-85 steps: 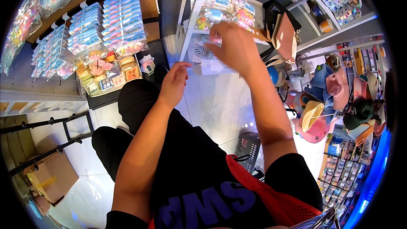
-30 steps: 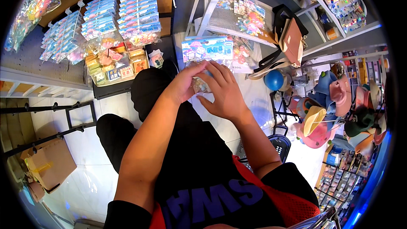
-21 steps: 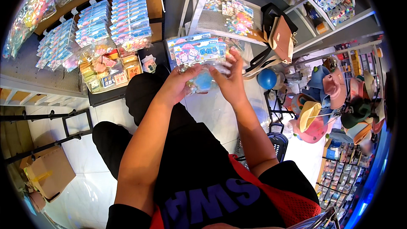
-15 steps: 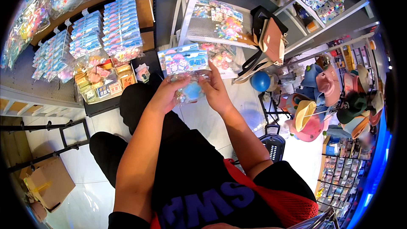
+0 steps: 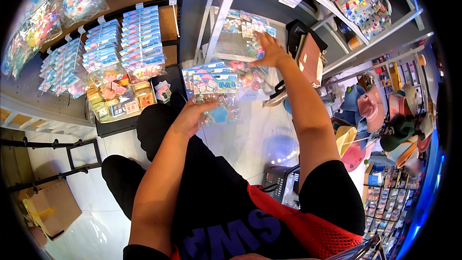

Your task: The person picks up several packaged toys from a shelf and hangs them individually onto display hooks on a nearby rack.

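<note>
My left hand (image 5: 194,114) grips a clear packet (image 5: 222,111) by its left edge, thumb on top. The packet has a blue and white header card and a pale blue star-like shape inside. More packets with similar cards (image 5: 191,74) show just behind it; whether the same hand holds them I cannot tell. My right hand (image 5: 274,54) is stretched forward with its fingers spread over a colourful bead-like packet (image 5: 254,48) on a wire mesh shelf (image 5: 231,47). It reaches or touches that packet; the fingertips partly cover it.
Rows of blue-carded packets (image 5: 142,38) hang at the left above a black bin of small goods (image 5: 130,101). Brown and black bags (image 5: 310,55) hang on the right of the shelf. Hats (image 5: 370,96) stand further right. A cardboard box (image 5: 53,207) lies on the floor at lower left.
My right hand has let go of the packet and moved forward and right to the mesh shelf. My left hand keeps the packet, now slightly lower.
</note>
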Demonstrator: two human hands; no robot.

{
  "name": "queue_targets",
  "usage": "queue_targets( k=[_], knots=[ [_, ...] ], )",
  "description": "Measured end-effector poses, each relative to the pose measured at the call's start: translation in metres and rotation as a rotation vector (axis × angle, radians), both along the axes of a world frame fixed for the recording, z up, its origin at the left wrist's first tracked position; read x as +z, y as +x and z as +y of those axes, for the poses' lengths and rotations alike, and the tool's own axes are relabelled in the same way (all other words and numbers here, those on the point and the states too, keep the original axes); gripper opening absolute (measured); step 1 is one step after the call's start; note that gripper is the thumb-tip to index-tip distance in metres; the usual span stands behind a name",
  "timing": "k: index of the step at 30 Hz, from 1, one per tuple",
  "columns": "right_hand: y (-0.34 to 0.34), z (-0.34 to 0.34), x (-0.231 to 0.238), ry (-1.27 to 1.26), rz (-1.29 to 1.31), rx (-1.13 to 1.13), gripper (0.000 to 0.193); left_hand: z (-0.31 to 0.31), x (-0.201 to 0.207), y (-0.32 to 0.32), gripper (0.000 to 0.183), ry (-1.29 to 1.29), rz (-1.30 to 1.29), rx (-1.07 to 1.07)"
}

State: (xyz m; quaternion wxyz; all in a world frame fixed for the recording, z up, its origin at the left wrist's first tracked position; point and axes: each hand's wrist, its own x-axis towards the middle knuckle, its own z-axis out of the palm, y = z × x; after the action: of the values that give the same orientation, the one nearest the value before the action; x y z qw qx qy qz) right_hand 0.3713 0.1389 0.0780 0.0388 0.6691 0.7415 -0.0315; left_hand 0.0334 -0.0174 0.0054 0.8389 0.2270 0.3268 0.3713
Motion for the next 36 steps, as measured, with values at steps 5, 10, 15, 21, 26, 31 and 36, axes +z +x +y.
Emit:
queue_targets(
  k=[5, 10, 15, 21, 26, 31, 36],
  knots=[
    [0.008, -0.007, -0.004, 0.077, 0.213, 0.220, 0.096, 0.007, -0.005, -0.006, 0.025, 0.028, -0.122, 0.029],
    [0.008, -0.008, 0.005, 0.060, 0.257, 0.227, 0.084, 0.010, 0.000, -0.005, 0.024, 0.008, -0.232, 0.039],
    [0.001, -0.010, 0.023, -0.013, 0.314, 0.133, 0.063, 0.011, -0.006, -0.003, 0.026, 0.036, -0.230, -0.003],
    [-0.004, -0.055, 0.021, 0.406, 0.748, 0.088, 0.050, 0.011, -0.010, 0.003, 0.019, -0.048, -0.102, 0.045],
    [-0.077, -0.156, 0.035, 0.695, 0.557, 0.249, 0.044, 0.007, 0.000, 0.001, 0.022, 0.008, -0.060, 0.095],
    [-0.161, -0.221, 0.002, 0.440, 0.315, 0.416, 0.058, -0.002, -0.014, 0.009, 0.031, 0.061, 0.017, 0.167],
    [-0.167, -0.223, 0.015, 0.364, 0.369, 0.277, 0.060, -0.007, 0.015, 0.011, 0.058, -0.003, -0.317, 0.146]
  ],
)
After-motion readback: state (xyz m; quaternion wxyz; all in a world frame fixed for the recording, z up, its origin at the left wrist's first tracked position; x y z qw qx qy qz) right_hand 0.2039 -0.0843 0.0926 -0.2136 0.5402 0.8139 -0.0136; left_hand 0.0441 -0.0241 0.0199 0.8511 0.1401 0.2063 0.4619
